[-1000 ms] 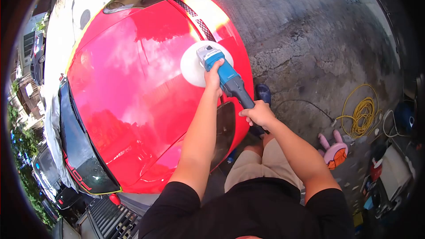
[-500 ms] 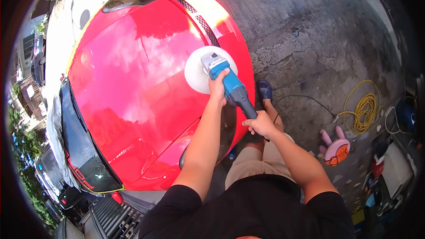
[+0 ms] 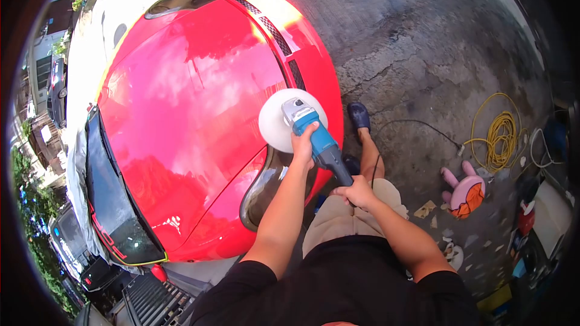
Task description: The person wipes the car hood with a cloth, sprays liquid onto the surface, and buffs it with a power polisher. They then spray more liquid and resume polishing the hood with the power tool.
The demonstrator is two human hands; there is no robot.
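Note:
A blue and grey power polisher [image 3: 320, 139] with a round white pad [image 3: 275, 122] lies over the front of a red car's hood [image 3: 187, 96], near a headlight [image 3: 266, 187]. My left hand [image 3: 304, 145] is wrapped round the blue body just behind the metal head. The dark rear handle is in my right hand [image 3: 356, 192], near the hood's edge. The pad's underside is hidden, so its contact with the paint cannot be made out. A dark cable runs from the handle end past my legs.
A coiled yellow cord [image 3: 501, 139] lies on the concrete floor [image 3: 417, 72] at right. Nearer are a pink stool-like object [image 3: 468, 196] and scraps. My feet in dark clogs [image 3: 359, 115] stand beside the bumper. A metal rack [image 3: 154, 299] is at lower left.
The polisher and both hands have moved slightly down in the view, towards the headlight, which shows more now. The view has shifted a little, and a second clog shows.

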